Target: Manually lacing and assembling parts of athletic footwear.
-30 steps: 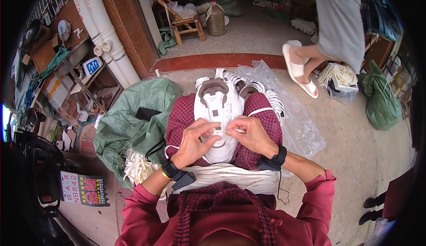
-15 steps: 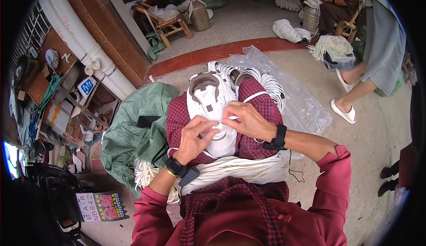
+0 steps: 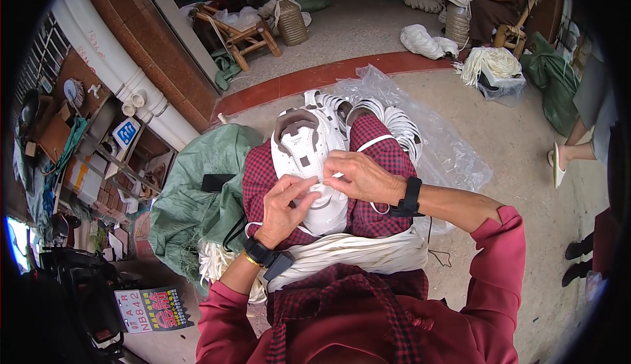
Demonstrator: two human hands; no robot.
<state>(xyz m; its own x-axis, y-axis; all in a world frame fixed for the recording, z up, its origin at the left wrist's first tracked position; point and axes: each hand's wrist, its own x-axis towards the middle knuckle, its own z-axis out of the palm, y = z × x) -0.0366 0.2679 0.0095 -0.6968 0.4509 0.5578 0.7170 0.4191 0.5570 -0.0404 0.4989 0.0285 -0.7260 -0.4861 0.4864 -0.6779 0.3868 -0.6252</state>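
A white sneaker point(image 3: 327, 218) with a grey-brown lining rests on my lap, its opening away from me and its toe toward me. My right hand point(image 3: 365, 179) pinches a white shoelace over the sneaker's front, beside the eyelets. My left hand point(image 3: 284, 207) meets it there, thumb and index finger bent close together at the same spot; whatever lies between them is too small to make out. More white sneakers point(image 3: 391, 122) with striped sides lie just beyond my knees. A thick bundle of white laces point(image 3: 355, 251) stretches across my lap.
A green sack point(image 3: 197, 157) with a dark phone-like object lies at my left. Clear plastic sheeting point(image 3: 453, 150) covers ground at the right. Farther off are a bamboo chair point(image 3: 246, 35), a filled jug point(image 3: 290, 22), a tray of laces point(image 3: 493, 68) and a seated person point(image 3: 493, 2).
My hands stay at the sneaker's front, the right one shifting slightly left toward the left fingertips. A person walking at the right has moved farther right, revealing a green sack.
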